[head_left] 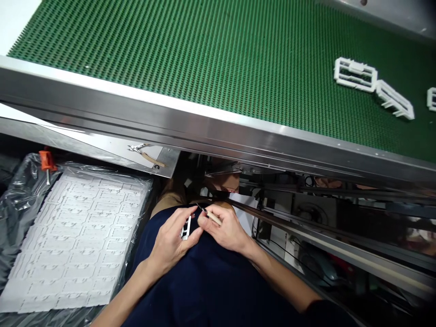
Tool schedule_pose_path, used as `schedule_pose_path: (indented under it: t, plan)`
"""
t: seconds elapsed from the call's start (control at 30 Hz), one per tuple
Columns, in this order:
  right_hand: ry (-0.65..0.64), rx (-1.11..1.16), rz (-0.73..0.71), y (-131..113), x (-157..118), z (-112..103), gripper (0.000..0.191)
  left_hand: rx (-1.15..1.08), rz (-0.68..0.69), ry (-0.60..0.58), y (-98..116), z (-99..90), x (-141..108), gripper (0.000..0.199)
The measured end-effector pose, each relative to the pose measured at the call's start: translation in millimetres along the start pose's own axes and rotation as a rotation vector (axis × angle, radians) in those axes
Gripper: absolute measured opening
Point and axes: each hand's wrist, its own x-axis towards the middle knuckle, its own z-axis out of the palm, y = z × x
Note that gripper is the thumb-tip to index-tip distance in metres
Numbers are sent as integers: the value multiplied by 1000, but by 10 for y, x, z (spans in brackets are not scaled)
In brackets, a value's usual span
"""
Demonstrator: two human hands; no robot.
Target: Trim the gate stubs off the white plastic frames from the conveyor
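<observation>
My left hand is closed on a small white plastic frame, partly hidden by the palm and fingers. A knife with a pale handle sits in the grip of my right hand; its dark, thin tip points up and left toward my left fingertips. Both hands are close together over my dark blue clothing, with the knife tip beside the left index finger. Whether the tip touches the white frame cannot be made out.
A green conveyor belt with a metal edge crosses ahead, carrying white frames at right. Pliers lie on a ledge. At left, a sheet of white parts lies in plastic near an orange-handled clamp.
</observation>
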Motion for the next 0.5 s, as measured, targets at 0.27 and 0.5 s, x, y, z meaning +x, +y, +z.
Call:
schedule_pose_path:
  t: [0.27, 0.5]
  plan:
    - [-271, 351, 12, 38, 223, 100, 35, -5, -50, 65, 39, 73, 10, 25]
    - [-271, 383, 65, 238, 372, 139, 34, -75, -220, 134, -47, 60, -23, 30]
